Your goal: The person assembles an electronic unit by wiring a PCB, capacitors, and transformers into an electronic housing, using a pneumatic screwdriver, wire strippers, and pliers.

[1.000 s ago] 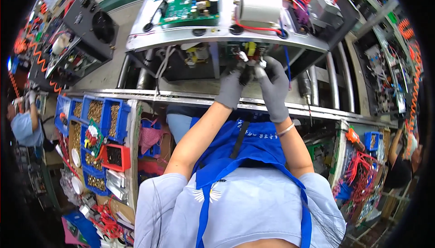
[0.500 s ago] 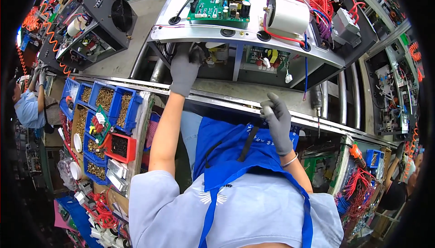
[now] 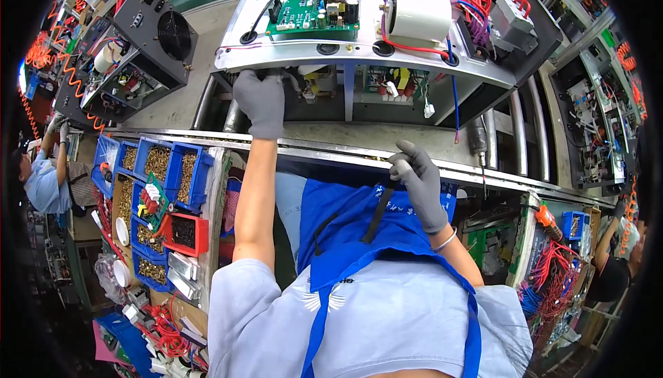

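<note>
My left hand [image 3: 260, 105], in a grey glove, is at the left end of the opening below the silver top plate [image 3: 276, 55] of a black equipment case. Its fingers curl in under the plate's edge; the fingertips and whatever they hold are hidden. Wires and components show inside, just right of the hand. On top of the plate sit a green circuit board [image 3: 318, 15] and a big white cylinder [image 3: 419, 12] with red leads. My right hand [image 3: 423, 188], gloved too, hovers before my blue apron [image 3: 345, 219], fingers bent together; anything between them is too small to make out.
Blue bins [image 3: 186, 171] of brass-coloured fasteners and a red bin [image 3: 185, 233] of dark screws stand at left. A screwdriver tool [image 3: 478, 140] hangs at the right over metal rollers [image 3: 519, 133]. Another open case [image 3: 148, 50] stands at far left, near a co-worker [image 3: 48, 178].
My left hand has drawn back from deeper in the opening toward its left corner. The right hand stays nearly in place, its fingers slightly more bent. The whole view has shifted a little.
</note>
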`<state>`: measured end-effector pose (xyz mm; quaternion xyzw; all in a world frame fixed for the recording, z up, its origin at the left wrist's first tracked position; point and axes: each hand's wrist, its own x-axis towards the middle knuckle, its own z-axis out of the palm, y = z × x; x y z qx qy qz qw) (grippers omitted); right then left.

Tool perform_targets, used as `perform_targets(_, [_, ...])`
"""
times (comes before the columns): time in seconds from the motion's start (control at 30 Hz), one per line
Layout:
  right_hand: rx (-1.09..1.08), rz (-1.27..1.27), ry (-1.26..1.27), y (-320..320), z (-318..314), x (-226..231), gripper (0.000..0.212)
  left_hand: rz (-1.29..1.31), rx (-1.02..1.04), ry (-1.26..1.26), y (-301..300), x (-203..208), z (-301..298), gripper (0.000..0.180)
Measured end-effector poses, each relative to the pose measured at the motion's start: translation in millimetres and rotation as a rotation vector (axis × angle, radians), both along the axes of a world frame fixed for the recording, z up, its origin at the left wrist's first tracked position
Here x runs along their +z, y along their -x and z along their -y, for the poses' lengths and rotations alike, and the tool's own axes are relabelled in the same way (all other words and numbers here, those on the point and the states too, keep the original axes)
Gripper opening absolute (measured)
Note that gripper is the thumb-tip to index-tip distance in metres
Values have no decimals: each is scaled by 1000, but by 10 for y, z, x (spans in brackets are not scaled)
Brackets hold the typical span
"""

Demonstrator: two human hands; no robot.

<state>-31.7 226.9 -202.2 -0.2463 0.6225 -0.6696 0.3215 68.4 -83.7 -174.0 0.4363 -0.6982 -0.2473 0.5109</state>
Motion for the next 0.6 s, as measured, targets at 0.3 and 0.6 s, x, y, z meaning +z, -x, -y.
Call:
perform_targets(0.3, [49,59,56,22,108,8,38,-295,-305,-349,-9,644,-999,18])
perform_targets(0.6, [262,70,105,2,423,193,43,-268,-867,-897,2,143,-1030,30])
